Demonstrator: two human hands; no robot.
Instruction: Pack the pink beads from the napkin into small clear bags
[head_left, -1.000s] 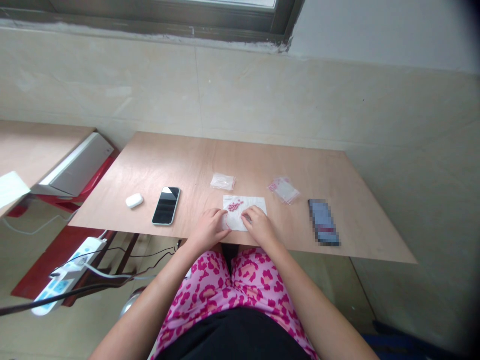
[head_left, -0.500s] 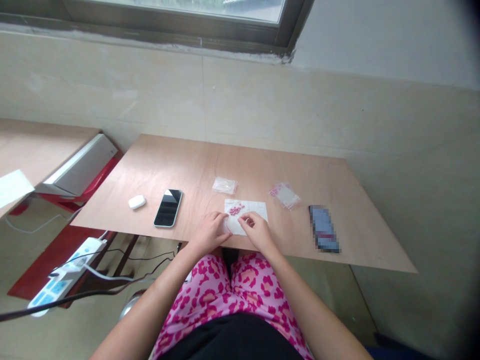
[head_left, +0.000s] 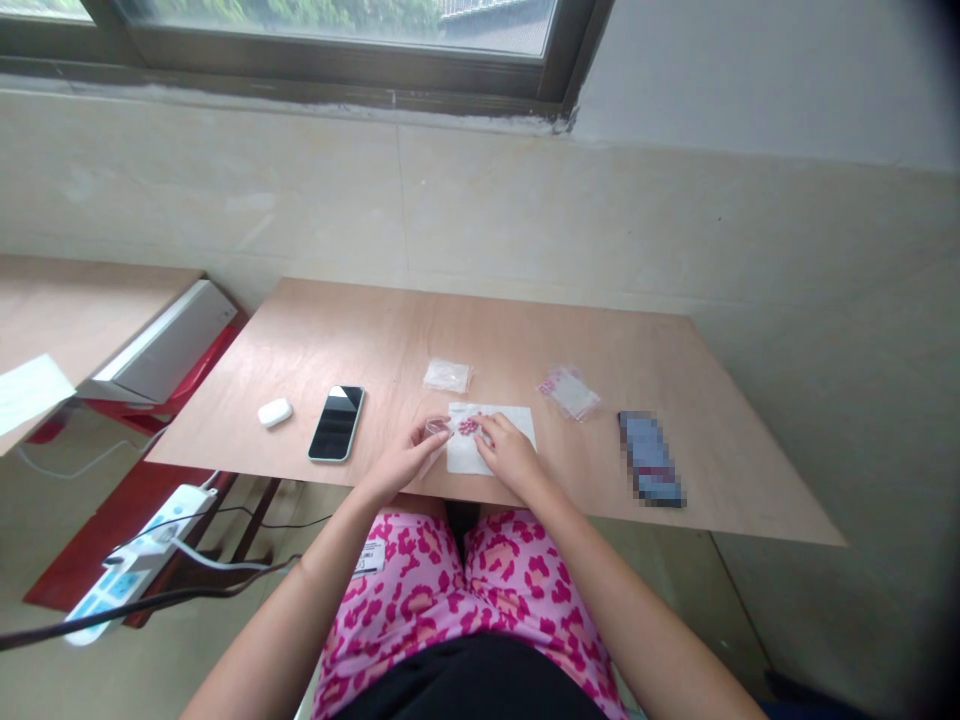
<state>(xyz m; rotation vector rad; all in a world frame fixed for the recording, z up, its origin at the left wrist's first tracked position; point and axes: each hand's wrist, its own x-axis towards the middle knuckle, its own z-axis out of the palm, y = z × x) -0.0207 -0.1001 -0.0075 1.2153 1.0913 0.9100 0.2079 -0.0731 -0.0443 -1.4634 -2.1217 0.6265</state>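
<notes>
Small pink-red beads (head_left: 468,427) lie in a cluster on a white paper sheet (head_left: 471,463) near the table's front edge. My left hand (head_left: 409,455) is at the sheet's left side, thumb and fingers closed on a thin cord (head_left: 436,425) that shows as a faint loop. From the right, my right hand (head_left: 510,450) reaches over the sheet. Its fingertips are at the beads, with thumb and forefinger slightly apart; whether a bead is between them is too small to make out.
Behind the sheet lie a clear plastic packet (head_left: 448,376) and another packet with pink marks (head_left: 570,392). A phone (head_left: 337,424) and a white case (head_left: 275,413) are to the left. A blurred-out phone-shaped object (head_left: 649,458) lies right. A power strip (head_left: 142,560) is below left.
My right fingers have moved left and up from the sheet's middle onto the beads. My left hand has shifted left off the sheet with the cord. The view has tilted slightly up.
</notes>
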